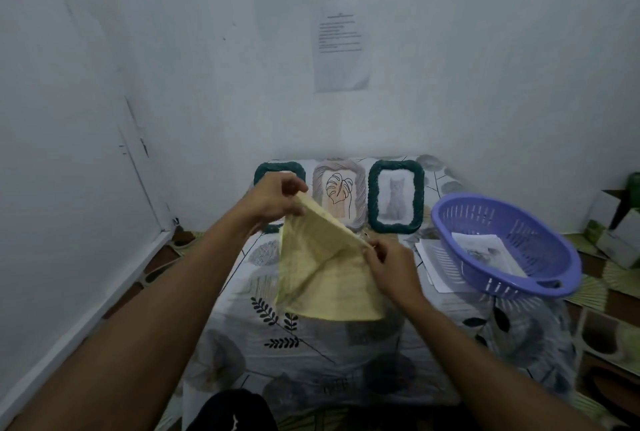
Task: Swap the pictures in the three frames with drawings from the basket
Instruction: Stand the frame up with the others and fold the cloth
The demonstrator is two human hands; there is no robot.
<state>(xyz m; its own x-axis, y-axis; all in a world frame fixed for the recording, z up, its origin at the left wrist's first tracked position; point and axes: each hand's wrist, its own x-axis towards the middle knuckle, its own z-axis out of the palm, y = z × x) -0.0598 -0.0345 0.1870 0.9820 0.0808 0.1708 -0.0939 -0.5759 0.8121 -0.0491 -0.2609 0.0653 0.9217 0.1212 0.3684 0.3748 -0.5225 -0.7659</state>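
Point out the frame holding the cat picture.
The dark green frame on the right, beside the purple basket; the middle one shows a leaf, the left one is partly hidden.

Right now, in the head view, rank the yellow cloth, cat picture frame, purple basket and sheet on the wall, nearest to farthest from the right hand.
1. The yellow cloth: pinched in the right hand itself.
2. The cat picture frame, just behind, and the purple basket, to its right: too close to call.
3. The sheet on the wall: far back, high up.
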